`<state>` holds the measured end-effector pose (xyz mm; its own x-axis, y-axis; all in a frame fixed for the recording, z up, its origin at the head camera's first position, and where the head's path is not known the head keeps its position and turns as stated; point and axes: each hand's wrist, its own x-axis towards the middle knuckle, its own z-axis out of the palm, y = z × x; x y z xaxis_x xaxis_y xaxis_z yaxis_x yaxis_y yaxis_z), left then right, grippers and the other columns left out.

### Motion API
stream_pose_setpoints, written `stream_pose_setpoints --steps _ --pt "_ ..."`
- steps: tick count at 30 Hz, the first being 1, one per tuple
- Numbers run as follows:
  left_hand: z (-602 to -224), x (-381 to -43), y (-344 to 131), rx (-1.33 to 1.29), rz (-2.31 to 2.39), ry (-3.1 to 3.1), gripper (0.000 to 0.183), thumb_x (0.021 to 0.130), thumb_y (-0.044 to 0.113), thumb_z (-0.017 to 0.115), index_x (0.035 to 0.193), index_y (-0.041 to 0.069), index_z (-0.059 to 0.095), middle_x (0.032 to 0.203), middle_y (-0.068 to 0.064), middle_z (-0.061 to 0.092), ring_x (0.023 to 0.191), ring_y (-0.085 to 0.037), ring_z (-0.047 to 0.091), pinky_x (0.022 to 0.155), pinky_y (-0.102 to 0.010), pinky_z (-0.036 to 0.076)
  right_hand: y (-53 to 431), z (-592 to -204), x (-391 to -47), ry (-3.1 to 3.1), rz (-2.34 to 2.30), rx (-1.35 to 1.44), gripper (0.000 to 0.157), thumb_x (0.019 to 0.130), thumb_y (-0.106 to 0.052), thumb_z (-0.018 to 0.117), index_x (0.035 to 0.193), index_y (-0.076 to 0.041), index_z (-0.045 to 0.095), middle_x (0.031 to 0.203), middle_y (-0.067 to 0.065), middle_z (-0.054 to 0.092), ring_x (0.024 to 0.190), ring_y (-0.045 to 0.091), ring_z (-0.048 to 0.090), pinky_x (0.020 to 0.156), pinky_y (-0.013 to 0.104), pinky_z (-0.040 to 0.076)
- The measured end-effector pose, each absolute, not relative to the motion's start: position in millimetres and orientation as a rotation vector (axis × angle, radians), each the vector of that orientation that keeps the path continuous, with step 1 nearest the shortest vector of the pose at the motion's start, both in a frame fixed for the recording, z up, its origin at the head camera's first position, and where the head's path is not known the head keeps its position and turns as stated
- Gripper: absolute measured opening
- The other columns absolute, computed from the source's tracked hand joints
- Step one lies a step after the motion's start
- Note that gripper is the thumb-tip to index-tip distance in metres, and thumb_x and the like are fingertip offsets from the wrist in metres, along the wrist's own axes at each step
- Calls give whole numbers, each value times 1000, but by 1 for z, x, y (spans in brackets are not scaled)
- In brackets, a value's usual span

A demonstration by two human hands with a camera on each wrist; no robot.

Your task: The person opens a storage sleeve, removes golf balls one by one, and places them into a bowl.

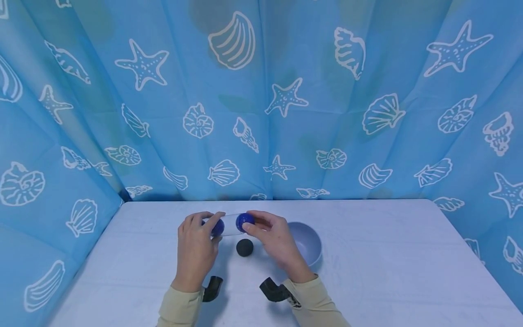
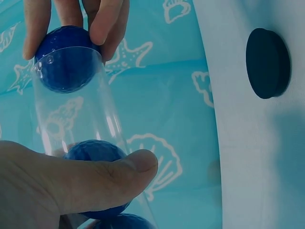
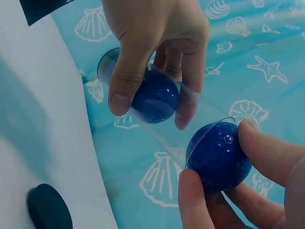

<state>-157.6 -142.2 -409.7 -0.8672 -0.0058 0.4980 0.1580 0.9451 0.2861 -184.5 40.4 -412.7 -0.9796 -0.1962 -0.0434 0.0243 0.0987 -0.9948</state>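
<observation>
My left hand (image 1: 195,250) grips a clear tube (image 2: 81,114) round its lower part, held tilted above the table. Inside the tube, a faceted blue ball (image 3: 157,98) sits level with the left thumb. Below it in the left wrist view shows part of another blue ball (image 2: 124,223). At the tube's open end, fingers and thumb of my right hand (image 1: 279,238) pinch a blue ball (image 3: 219,160), which sits partly inside the rim. Under the tube, a round black lid (image 1: 244,248) lies on the table.
A grey-blue bowl (image 1: 308,245) stands on the white table (image 1: 388,263) behind the right hand, partly covered by it. Black curved pieces (image 1: 212,289) stick out by both sleeves. A blue curtain (image 1: 261,113) with shell prints hangs round the table.
</observation>
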Motion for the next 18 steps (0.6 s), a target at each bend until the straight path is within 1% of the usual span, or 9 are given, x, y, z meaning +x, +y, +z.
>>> stream_pose_setpoints --steps 10,18 --pt "-411 -158 -142 -93 -446 -2594 56 69 2 92 121 13 74 119 -19 65 118 -39 54 103 -61 42 50 -409 -184 2304 -1933 -183 47 92 -30 75 134 -12 64 128 7 65 118 24 61 99 42 52" --pt "-412 -159 -142 -104 -466 -2593 57 68 2 92 121 12 74 118 -20 65 116 -40 55 101 -60 44 61 -406 -186 2378 -1875 -156 47 91 -30 76 134 -13 64 123 5 68 116 24 62 99 45 52"
